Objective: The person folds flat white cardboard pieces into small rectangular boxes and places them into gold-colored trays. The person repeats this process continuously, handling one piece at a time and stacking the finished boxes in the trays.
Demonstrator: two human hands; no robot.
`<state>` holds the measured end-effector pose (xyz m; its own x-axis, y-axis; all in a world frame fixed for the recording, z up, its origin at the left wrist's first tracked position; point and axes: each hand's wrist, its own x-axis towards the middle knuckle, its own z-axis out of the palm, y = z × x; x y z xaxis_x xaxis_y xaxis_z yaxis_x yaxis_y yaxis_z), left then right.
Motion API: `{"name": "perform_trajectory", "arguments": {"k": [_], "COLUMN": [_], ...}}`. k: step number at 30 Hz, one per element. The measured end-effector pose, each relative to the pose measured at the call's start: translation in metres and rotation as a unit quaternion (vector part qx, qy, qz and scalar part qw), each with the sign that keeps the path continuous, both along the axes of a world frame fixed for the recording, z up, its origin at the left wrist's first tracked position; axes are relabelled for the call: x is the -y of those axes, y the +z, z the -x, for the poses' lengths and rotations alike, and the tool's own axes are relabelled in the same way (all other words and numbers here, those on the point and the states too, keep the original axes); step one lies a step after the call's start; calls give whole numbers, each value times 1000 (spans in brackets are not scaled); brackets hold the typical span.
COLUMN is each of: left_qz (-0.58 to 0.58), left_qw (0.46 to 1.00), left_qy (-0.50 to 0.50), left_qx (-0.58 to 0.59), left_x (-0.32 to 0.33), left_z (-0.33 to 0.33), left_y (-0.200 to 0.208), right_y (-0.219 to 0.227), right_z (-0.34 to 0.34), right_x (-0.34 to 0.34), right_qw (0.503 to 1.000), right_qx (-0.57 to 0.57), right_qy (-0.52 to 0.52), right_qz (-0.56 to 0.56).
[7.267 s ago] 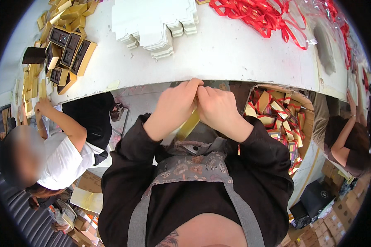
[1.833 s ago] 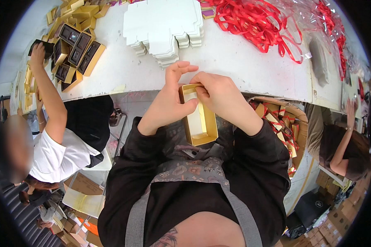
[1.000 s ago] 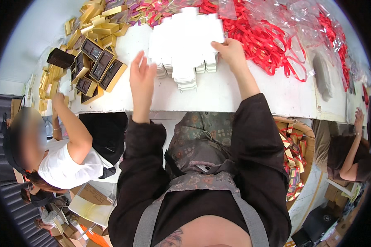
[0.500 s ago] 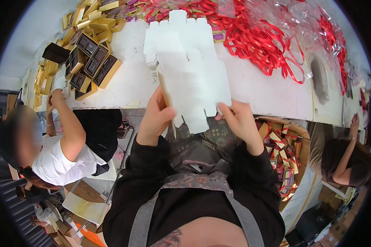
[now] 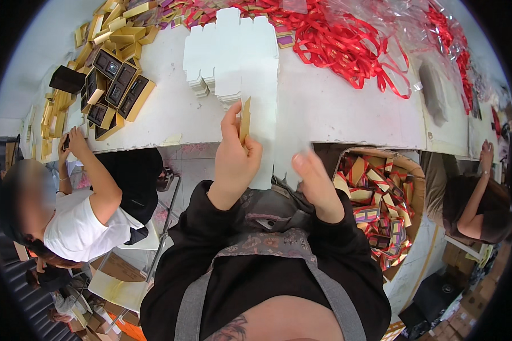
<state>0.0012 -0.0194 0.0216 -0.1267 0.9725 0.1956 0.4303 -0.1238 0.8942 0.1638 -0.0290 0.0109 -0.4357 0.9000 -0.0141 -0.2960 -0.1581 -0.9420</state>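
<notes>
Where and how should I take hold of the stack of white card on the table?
Probably pinch the left edge of the stack, coming from the left: it lies flat, that edge shows uncovered, and the card in the left hand crowds its near right side.

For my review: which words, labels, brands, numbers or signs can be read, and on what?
Red ribbons: tiny print, too small to read.
Black object, lower right: pale mark, too blurred to read.
Held card: no print visible on its white side.
</notes>
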Motion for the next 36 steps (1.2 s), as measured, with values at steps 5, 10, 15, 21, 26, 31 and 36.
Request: {"name": "perform_trajectory", "arguments": {"k": [5, 10, 15, 21, 26, 31, 36], "left_qz": [-12, -57, 61, 10, -15, 1, -49], "left_qw": [999, 998, 994, 999, 999, 984, 998], "left_qy": [-8, -17, -36, -51, -9, -40, -39], "left_qx": [31, -9, 87, -16, -50, 176, 19], "left_x": [1, 1, 12, 24, 2, -23, -7], "left_z": [3, -1, -10, -28, -41, -23, -25], "left_y": [-5, -10, -14, 0, -12, -47, -5], "right_y": [-18, 3, 1, -21, -33, -23, -14], "right_z": [-11, 23, 25, 26, 21, 34, 29], "right_x": [-3, 2, 0, -11, -28, -18, -16], "right_qw": [959, 994, 911, 832, 779, 741, 789], "right_qx": [-242, -8, 317, 384, 428, 427, 454], "right_qy": [64, -102, -203, -318, -348, -321, -308], "right_qz": [130, -47, -169, -241, -297, -407, -278]}}
